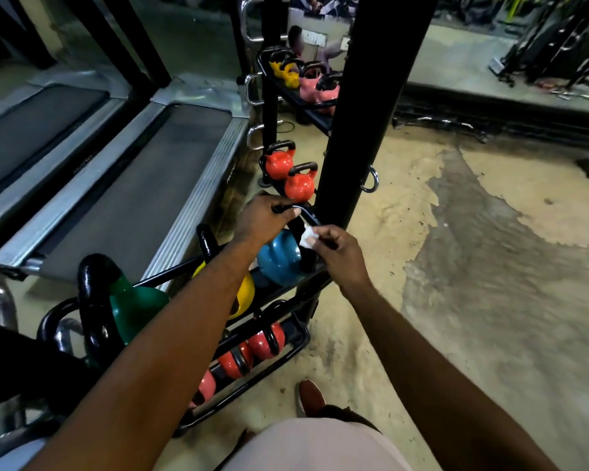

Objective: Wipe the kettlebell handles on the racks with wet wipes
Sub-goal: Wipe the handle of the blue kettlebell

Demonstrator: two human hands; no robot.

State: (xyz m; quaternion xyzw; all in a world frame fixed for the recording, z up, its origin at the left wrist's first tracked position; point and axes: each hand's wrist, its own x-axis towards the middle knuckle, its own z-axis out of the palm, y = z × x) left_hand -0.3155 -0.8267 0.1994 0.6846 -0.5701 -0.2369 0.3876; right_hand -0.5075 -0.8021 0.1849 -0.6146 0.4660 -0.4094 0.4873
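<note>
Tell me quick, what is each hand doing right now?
Left hand: grips the black handle of the blue kettlebell.
Right hand: pinches a white wet wipe against that handle.

The blue kettlebell (279, 258) and the green kettlebell (133, 307) wear a smooth, glossy coating; the handle (310, 216) is glossy black painted metal. The wet wipe (308, 239) looks like soft, matt white cloth. The rack (301, 282) is shiny black metal. The treadmill belt (140, 192) is matt, its side rails (198, 198) ribbed silvery metal. The floor (456, 266) is rough and patchy
</note>
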